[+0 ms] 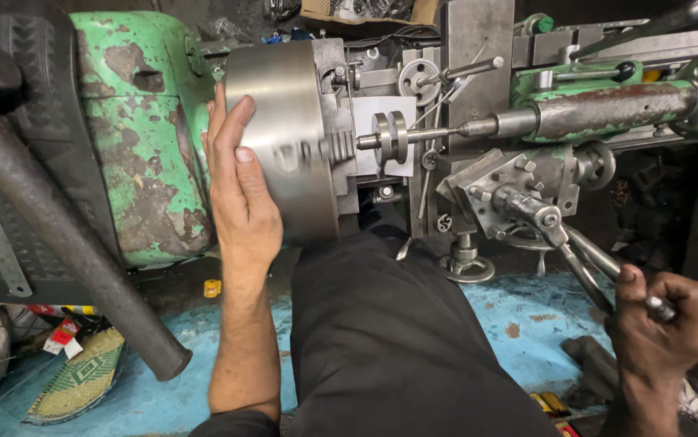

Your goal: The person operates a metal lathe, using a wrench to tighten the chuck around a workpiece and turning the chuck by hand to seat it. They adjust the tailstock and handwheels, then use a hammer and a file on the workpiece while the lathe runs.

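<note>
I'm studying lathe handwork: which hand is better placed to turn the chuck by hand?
Left. The left hand lies flat against the steel chuck, fingers along its rim. The right hand is far off, gripping a handle below the tool post.

Your left hand (240,182) lies flat against the steel chuck (284,137); your right hand (664,324) grips the lever handle (588,267) below the tool post (503,190).

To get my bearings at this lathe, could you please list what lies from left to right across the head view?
Dark iron bar → green headstock → left hand → steel chuck → grooved workpiece → tailstock → right hand.
</note>
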A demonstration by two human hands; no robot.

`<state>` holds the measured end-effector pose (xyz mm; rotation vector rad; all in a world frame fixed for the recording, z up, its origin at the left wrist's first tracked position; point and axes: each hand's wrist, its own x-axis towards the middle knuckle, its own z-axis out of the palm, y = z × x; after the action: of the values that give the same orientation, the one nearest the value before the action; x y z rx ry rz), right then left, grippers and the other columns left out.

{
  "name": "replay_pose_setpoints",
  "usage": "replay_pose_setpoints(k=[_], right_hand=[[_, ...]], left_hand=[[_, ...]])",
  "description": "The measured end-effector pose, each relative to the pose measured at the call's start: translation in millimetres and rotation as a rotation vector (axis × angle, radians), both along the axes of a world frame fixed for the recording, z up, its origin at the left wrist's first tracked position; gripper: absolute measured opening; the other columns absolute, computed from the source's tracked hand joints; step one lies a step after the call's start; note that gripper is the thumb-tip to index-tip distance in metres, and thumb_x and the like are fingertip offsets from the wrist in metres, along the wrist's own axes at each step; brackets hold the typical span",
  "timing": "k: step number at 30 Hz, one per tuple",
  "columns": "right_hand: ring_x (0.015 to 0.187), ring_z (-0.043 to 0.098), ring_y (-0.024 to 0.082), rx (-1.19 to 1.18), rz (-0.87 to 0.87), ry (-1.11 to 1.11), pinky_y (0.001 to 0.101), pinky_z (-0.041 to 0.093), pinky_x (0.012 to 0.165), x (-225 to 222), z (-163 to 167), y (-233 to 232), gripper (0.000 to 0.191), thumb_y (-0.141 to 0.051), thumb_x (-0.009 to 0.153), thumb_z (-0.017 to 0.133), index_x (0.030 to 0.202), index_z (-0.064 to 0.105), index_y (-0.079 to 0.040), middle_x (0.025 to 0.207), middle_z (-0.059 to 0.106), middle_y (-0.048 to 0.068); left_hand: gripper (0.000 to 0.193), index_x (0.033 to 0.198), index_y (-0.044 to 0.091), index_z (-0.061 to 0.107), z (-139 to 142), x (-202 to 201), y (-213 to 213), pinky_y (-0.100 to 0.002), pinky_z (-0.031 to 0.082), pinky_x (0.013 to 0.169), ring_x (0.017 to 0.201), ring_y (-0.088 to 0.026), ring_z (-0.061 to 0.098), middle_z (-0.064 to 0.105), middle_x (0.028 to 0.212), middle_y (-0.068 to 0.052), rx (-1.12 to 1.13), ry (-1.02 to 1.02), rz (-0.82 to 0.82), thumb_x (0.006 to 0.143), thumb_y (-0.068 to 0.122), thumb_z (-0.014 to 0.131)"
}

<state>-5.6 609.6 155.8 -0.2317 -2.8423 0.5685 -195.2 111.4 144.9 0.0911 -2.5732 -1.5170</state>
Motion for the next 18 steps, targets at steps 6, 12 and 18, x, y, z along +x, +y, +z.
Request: replay_pose_setpoints(k=[6, 12, 18], right_hand=[[0.064, 0.051, 0.007, 0.004, -0.026, -0.007, 0.0196, 0.041, 0.063, 0, -2, 3, 0.026, -0.008, 0.102, 0.075, 0.092, 0.05, -0.004, 0.083, 0.063, 0.005], [0.068, 0.054, 0.007, -0.01, -0.002, 0.001, 0.0197, 0.044, 0.066, -2, 0, 3, 0.026, -0.006, 0.102, 0.076, 0.095, 0.052, -0.003, 0.088, 0.066, 0.007], [0.077, 0.062, 0.009, 0.054, 0.061, 0.019, 0.0201, 0.049, 0.074, -7, 5, -3, 0.022, -0.004, 0.103, 0.074, 0.098, 0.053, -0.002, 0.092, 0.064, 0.007]], left_hand=[[0.042, 0.153, 0.001, 0.05, -1, 2, 2, -0.044, 0.026, 0.132, 0.158, -0.036, 0.034, 0.039, 0.17, -0.021, 0.004, 0.017, 0.009, 0.121, 0.019, 0.03], [0.04, 0.153, 0.001, 0.049, -2, 6, 3, -0.043, 0.029, 0.132, 0.157, -0.035, 0.037, 0.039, 0.166, -0.021, 0.027, 0.036, 0.015, 0.12, 0.015, 0.03], [0.04, 0.151, -0.001, 0.049, -16, 18, 3, -0.044, 0.033, 0.128, 0.148, -0.036, 0.048, 0.051, 0.158, -0.02, 0.004, 0.065, 0.057, 0.118, 0.013, 0.031]])
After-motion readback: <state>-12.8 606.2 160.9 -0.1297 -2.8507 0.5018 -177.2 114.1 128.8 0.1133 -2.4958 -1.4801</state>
